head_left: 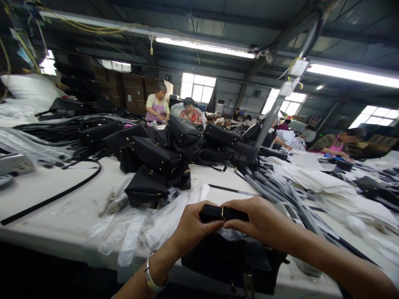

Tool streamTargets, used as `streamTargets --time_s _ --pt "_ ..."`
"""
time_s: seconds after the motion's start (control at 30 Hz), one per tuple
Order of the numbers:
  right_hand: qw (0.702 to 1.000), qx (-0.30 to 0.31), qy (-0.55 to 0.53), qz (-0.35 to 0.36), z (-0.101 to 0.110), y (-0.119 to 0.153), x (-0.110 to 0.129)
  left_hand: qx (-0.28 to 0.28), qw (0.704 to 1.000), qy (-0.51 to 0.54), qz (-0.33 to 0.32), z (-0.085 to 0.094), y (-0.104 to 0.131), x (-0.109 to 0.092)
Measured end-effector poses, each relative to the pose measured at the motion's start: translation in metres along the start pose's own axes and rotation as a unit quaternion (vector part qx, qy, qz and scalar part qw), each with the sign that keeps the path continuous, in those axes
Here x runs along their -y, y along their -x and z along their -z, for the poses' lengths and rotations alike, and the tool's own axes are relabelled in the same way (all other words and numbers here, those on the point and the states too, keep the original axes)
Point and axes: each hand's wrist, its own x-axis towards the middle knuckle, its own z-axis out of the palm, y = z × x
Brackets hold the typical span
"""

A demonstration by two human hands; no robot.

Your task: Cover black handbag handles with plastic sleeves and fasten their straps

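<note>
The gold mark (150,172) on a piled handbag (145,185), perhaps lettering, is too small to read. Your left hand (190,225) and right hand (263,220) pinch a black strap (211,212) between their fingers, lower centre, near the front edge of the table (71,226).

A black strap (211,213), crossed by a narrow gold-coloured band (222,212), lies nearly level, pinched between the left hand (192,223) and right hand (262,218). Just below sits a black bag (215,261) with gold-coloured fittings (248,282), partly hidden by the hands and in shadow.

Strap (211,213) and bag (224,261) are black, the loop (222,212) apparently gold.
</note>
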Motion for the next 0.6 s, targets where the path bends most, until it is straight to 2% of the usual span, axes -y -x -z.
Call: streamTargets --time_s 0.23,0.33,0.47,0.6 --pt "0.999 -0.037 -0.010 -0.006 0.002 0.003 -0.007 -0.044 0.998 -0.046 -0.007 0.017 0.005 0.011" --pt "0.999 -0.034 -0.007 -0.013 0.005 0.003 -0.008 -0.039 0.998 -0.056 -0.006 0.025 0.008 0.016" --pt "0.999 -0.021 0.037 -0.016 0.007 0.000 -0.008 -0.037 0.996 -0.076 -0.013 0.025 0.008 0.017" --pt "0.993 -0.018 0.106 0.037 0.008 -0.003 -0.009 -0.044 0.998 -0.039 -0.038 0.023 0.009 0.023"
